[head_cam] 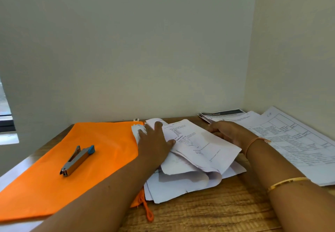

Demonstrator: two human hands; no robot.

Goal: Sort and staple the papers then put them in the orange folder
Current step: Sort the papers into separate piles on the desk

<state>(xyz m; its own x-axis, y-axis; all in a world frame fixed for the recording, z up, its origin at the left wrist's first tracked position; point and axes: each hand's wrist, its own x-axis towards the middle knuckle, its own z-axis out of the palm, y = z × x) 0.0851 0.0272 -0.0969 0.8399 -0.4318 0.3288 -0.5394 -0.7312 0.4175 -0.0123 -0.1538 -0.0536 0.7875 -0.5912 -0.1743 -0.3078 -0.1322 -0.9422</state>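
An orange folder lies flat on the left of the wooden table, with a metal stapler with blue ends resting on top of it. A loose, curled pile of printed papers sits in the middle of the table, overlapping the folder's right edge. My left hand lies flat on the pile's left part, fingers spread, pressing the sheets. At the pile's far right edge my right hand curls its fingers around the paper there.
More printed sheets, one with a table grid, spread along the right wall, with a dark-headed leaflet behind. An orange cord trails from the folder's near corner. Walls close the back and right sides of the table.
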